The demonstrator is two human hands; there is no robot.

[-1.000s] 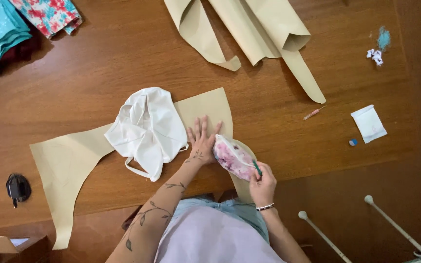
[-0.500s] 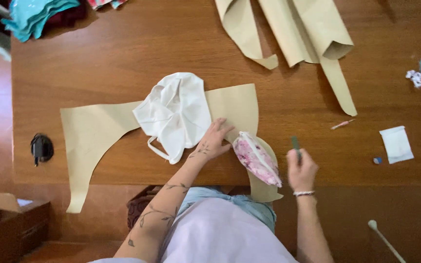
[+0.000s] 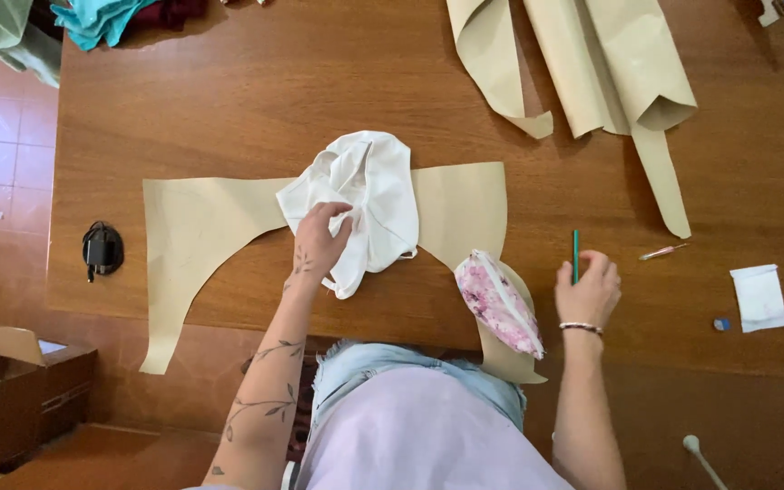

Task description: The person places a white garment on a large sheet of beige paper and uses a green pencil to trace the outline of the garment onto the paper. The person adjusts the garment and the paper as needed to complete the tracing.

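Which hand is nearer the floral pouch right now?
Right. The right hand, holding a green pencil, is just right of the floral pouch; the left hand grips white fabric farther left.

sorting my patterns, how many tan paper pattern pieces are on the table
3, as far as I can tell: one wide piece under the white fabric, and two long ones at the top, left and right. Overlaps may hide more.

Single head-worn view, looking straight down, fairly high above the wooden table (image 3: 229, 109), person's torso at bottom edge
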